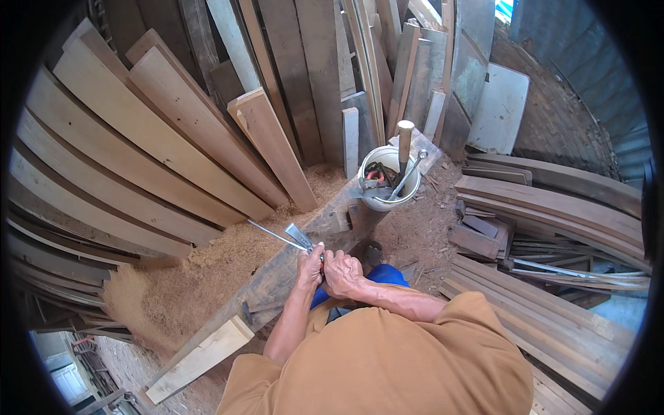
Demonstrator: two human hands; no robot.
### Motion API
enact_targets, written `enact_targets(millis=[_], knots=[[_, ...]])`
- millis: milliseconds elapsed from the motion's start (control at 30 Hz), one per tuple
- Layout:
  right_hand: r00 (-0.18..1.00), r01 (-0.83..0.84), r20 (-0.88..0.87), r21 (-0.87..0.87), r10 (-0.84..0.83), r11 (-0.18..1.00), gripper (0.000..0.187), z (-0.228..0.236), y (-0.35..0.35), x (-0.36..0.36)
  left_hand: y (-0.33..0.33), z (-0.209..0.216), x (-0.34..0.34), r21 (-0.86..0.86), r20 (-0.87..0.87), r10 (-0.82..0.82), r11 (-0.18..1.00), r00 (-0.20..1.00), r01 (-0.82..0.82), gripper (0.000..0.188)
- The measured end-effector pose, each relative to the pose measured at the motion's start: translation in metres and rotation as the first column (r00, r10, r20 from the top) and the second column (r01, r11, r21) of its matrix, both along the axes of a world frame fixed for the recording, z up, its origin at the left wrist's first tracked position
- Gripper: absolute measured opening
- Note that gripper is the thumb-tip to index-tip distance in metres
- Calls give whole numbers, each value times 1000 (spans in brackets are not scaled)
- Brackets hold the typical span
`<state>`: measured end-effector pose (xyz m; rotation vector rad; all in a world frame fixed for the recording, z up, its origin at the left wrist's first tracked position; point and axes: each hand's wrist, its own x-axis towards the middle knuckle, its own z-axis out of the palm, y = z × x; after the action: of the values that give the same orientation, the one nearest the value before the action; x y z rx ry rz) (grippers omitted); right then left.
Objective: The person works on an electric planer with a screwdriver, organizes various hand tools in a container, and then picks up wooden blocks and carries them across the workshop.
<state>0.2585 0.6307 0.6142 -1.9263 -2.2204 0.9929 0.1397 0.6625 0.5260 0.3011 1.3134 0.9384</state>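
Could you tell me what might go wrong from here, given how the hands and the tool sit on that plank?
Both hands, left and right, clamp close together on one tool beside a thin metal rod; a slip could nick a finger. The plank looks narrow and lies in loose sawdust, so it might shift under force. The bucket of tools stands at the plank's far end and could tip if the plank jolts.
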Motion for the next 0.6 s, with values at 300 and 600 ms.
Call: enact_targets(millis=[300, 600], knots=[[977, 57, -199, -87, -74, 995, 46, 3, 35, 37, 27, 61, 20, 56, -17, -187, 981, 982, 187, 36], [797, 244, -534, -139, -280, 960, 43, 40, 36, 69, 16, 51, 2, 288, 371, -262, 944, 891, 158, 29]])
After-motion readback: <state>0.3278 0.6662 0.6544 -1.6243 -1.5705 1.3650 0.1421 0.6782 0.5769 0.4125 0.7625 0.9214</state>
